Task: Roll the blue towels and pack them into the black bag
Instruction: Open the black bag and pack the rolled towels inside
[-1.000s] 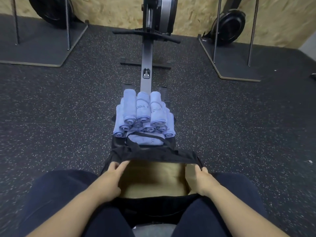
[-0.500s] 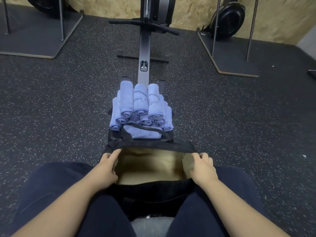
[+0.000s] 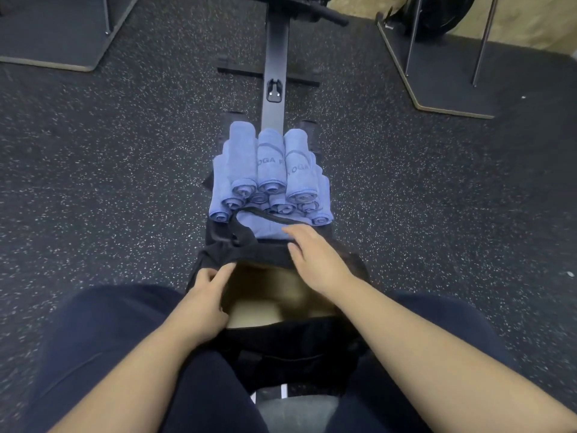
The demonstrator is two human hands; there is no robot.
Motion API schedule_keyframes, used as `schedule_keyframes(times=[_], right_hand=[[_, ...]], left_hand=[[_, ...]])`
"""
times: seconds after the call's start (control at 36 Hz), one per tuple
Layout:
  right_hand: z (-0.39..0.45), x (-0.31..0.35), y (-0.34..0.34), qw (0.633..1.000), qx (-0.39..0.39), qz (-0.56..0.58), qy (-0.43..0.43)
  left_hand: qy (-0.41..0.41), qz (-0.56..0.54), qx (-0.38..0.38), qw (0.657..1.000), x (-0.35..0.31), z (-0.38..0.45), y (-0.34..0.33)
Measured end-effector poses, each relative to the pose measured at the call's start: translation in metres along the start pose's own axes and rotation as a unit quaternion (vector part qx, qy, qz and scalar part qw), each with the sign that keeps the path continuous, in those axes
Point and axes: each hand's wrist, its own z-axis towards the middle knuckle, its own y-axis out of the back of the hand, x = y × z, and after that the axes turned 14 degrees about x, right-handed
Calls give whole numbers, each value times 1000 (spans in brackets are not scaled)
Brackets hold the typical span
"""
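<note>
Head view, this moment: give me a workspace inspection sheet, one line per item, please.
Surface: rowing machine rail on speckled rubber floor.
Job's things: rolled blue towels stacked in a pile beyond the black bag; bag mouth open, no towel seen inside; one flatter blue towel lies under the bag's strap.
Clutter: nothing seen.
Hands: left hand grips the bag's left rim; right hand reaches over the far rim, fingers extended on the flatter towel.
Cables: nothing seen.
Surroundings: metal stands on flat bases, far left and right.
</note>
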Motion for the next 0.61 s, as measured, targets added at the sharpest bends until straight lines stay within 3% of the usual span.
schedule_keyframes(times=[0.28, 0.42, 0.61], right_hand=[[86, 42, -10, 985, 162, 0, 56], [91, 30, -28, 957, 282, -70, 22], [70, -4, -39, 941, 314, -127, -12]], left_hand=[[-10, 19, 31, 999, 3, -6, 0], [-9, 18, 59, 998, 4, -9, 0], [-11, 35, 93, 995, 0, -6, -2]])
